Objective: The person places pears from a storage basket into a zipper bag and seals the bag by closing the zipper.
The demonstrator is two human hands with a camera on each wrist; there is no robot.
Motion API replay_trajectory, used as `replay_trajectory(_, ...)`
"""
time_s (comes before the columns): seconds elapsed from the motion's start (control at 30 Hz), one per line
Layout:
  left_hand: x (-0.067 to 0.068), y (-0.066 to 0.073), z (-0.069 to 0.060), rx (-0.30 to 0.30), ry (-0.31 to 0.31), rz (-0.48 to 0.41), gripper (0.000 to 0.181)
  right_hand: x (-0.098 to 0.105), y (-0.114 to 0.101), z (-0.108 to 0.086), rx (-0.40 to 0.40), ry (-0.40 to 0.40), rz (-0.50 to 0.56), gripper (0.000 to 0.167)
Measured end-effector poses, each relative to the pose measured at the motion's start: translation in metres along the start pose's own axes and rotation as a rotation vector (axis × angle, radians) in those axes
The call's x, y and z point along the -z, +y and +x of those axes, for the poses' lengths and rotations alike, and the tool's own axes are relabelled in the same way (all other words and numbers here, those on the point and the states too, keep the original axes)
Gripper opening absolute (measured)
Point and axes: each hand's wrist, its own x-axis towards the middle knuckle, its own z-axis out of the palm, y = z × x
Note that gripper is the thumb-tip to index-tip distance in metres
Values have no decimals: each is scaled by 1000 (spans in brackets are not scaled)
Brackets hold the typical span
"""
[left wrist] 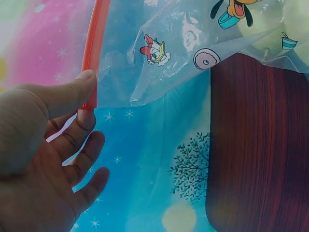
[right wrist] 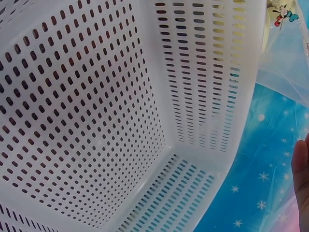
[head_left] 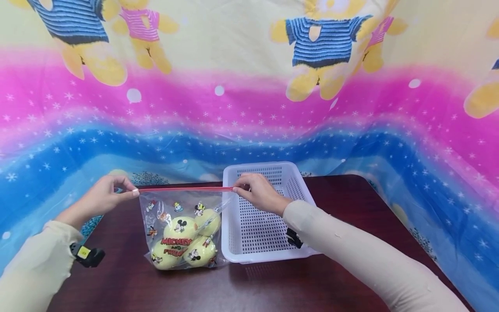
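A clear zip bag (head_left: 156, 212) with a red zip strip (head_left: 183, 189) and cartoon prints stands on the table, several round pale yellow-green fruits (head_left: 180, 229) inside it. My left hand (head_left: 111, 193) pinches the strip's left end between thumb and finger; in the left wrist view that hand (left wrist: 58, 125) has its other fingers loosely bent. At the strip's right end, my right hand (head_left: 259, 193) pinches the bag's corner, above the white basket (head_left: 227, 208). Only a sliver of the right hand (right wrist: 301, 179) shows in the right wrist view. The strip is stretched straight between both hands.
The perforated white plastic basket stands right beside the bag, with nothing seen inside it. Both sit on a dark red wooden table (head_left: 265, 286). A printed cloth with bears and snowflakes (head_left: 249, 108) hangs behind and around the table.
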Motion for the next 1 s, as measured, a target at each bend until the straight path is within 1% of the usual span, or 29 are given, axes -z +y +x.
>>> replay_trajectory(0.3, 2, -3, -3, 22, -30, 1, 16, -2, 1, 1, -2, 5, 4, 14)
replay_trajectory(0.5, 2, -4, -5, 31, -41, 0, 17, -3, 0, 1, -11, 1, 30, 15)
replay_trajectory(0.77, -1, -4, -6, 24, -27, 7, 15, -4, 0, -2, -37, 14, 46, 13)
replay_trajectory(1.0, -3, -4, -7, 32, 0, 17, 15, -6, 0, -2, -32, 26, 69, 15)
